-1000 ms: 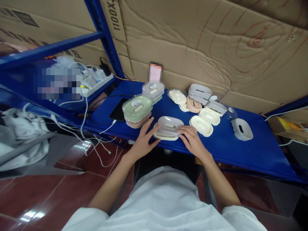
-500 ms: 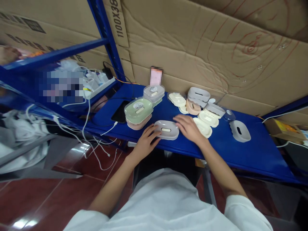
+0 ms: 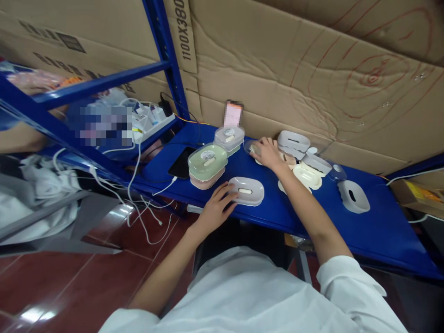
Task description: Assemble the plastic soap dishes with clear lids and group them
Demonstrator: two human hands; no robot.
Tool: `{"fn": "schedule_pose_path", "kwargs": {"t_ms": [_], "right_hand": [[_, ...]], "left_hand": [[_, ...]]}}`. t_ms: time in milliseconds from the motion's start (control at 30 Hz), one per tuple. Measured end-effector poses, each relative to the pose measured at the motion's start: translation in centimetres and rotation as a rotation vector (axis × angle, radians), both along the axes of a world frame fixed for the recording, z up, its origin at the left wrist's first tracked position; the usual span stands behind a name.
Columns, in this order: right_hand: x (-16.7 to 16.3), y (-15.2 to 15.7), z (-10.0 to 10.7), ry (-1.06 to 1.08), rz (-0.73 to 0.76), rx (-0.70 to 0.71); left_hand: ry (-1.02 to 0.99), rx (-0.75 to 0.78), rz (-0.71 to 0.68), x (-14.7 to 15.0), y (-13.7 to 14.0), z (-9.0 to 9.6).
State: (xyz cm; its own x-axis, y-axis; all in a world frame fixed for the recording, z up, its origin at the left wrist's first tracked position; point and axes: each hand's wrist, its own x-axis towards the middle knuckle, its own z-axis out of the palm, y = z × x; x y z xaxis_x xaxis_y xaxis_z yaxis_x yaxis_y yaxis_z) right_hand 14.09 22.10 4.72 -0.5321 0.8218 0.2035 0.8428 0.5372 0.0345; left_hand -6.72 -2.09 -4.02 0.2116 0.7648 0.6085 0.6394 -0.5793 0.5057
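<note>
A grey oval soap dish point(image 3: 255, 186) with a cream strip in its slot lies near the front edge of the blue table. My left hand point(image 3: 217, 210) grips its left end, thumb low and fingers over the rim. Farther back, my right hand point(image 3: 268, 151) has its fingers bent down onto a clear lid point(image 3: 247, 147); they partly hide it and the cream piece there. Beside that hand lie a peach piece point(image 3: 288, 158), grey slotted dishes point(image 3: 294, 140) and cream trays point(image 3: 307, 176).
Lidded dishes, one green point(image 3: 208, 164) and one grey point(image 3: 229, 137), stand stacked at the left beside a dark phone point(image 3: 180, 163) on a white cable. Another grey dish point(image 3: 354, 196) stands on its side at the right. A co-worker's arm point(image 3: 24, 137) shows beyond the blue frame.
My right hand has left the grey soap dish and moved back to the clear lid. My left hand stays on the dish. The whole view has shifted slightly.
</note>
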Motion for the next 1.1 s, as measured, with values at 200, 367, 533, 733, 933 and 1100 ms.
{"fn": "schedule_pose_path", "kwargs": {"t_ms": [200,367,533,733,933,1100], "right_hand": [[2.1,0.8,-0.3,0.199,0.051,-0.123],[2.6,1.3,-0.2,0.287,0.064,-0.096],[3.0,-0.4,0.1,0.336,0.020,-0.027],[4.1,-5.9,0.2,0.475,0.079,0.135],[6.4,-14.7,-2.6,0.570,0.159,-0.004],[6.5,-18.6,-4.1,0.582,0.270,-0.109]], "left_hand": [[-0.001,0.022,0.020,0.1,0.0,0.4],[-0.004,0.023,0.015,0.1,0.0,0.2],[0.012,0.023,0.015,0.1,0.0,0.2],[0.019,0.017,0.027,0.1,-0.1,0.6],[-0.005,-0.090,0.087,0.3,-0.4,1.0],[-0.007,-0.084,0.095,0.4,-0.4,1.3]]}}
